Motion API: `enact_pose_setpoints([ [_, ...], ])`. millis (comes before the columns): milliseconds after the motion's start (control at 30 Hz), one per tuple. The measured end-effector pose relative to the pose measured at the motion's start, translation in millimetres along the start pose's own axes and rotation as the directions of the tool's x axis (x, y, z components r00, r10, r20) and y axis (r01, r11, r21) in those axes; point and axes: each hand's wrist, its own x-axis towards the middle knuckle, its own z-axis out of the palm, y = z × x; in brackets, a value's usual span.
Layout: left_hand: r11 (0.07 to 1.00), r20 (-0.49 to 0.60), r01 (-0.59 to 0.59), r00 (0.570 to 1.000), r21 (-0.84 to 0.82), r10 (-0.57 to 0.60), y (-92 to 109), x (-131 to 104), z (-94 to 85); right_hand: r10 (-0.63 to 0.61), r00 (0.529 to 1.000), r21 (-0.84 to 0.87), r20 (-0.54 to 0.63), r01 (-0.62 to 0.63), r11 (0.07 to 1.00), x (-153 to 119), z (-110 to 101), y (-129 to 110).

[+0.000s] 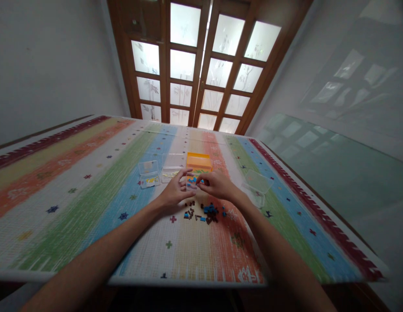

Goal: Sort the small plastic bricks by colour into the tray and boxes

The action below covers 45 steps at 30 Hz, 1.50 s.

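Note:
A small clear plastic box (191,187) with blue pieces in it stands between my hands. My left hand (172,190) curves round its left side, thumb along the near edge and forefinger toward the far edge. Over the right part of the box, my right hand (217,184) has its fingertips pinched together; whatever they hold is too small to make out. Closer to me lies a loose pile of small blue bricks (210,209) and dark brown bricks (209,219), with several more pieces scattered to its left.
An orange box (199,161) stands open behind my hands. Left of it are a clear box with pale pieces (168,175) and one with yellow pieces (150,181). Clear plastic lids (258,181) lie at the right. A striped cloth (136,234) covers the table.

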Motion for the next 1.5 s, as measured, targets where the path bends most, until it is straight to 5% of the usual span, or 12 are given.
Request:
enact_pose_setpoints([
  [367, 0.999, 0.018, 0.001, 1.0, -0.051, 0.0, 0, -1, 3.0, 0.007, 1.0, -0.039, 0.02, -0.006, 0.999, 12, 10, 3],
  [633, 0.999, 0.006, 0.014, 1.0, -0.049, -0.014, 0, -1, 1.8, 0.003, 0.993, 0.061, -0.117, 0.004, 0.998, 3, 5, 3],
  [800, 1.0, -0.029, -0.008, 1.0, -0.008, 0.008, 0, 3, -1.4, -0.122, 0.992, 0.222, 0.042, 0.11, 0.969, -12, 2, -12],
  [967, 1.0, -0.048, -0.002, 0.999, -0.003, 0.002, 1, 2, -2.8, -0.248, 0.933, 0.165, 0.259, 0.21, 0.964, -19, 17, -30],
  [1167, 0.999, -0.046, -0.027, 0.999, 0.039, 0.029, 0, 2, -4.1, -0.227, 0.922, 0.074, 0.314, 0.215, 0.974, -20, 38, -32],
  [1500, 1.0, -0.063, 0.009, 0.998, 0.002, -0.009, 3, 2, -2.3, -0.158, 0.934, -0.04, 0.321, 0.181, 0.983, -18, 33, -44],
])
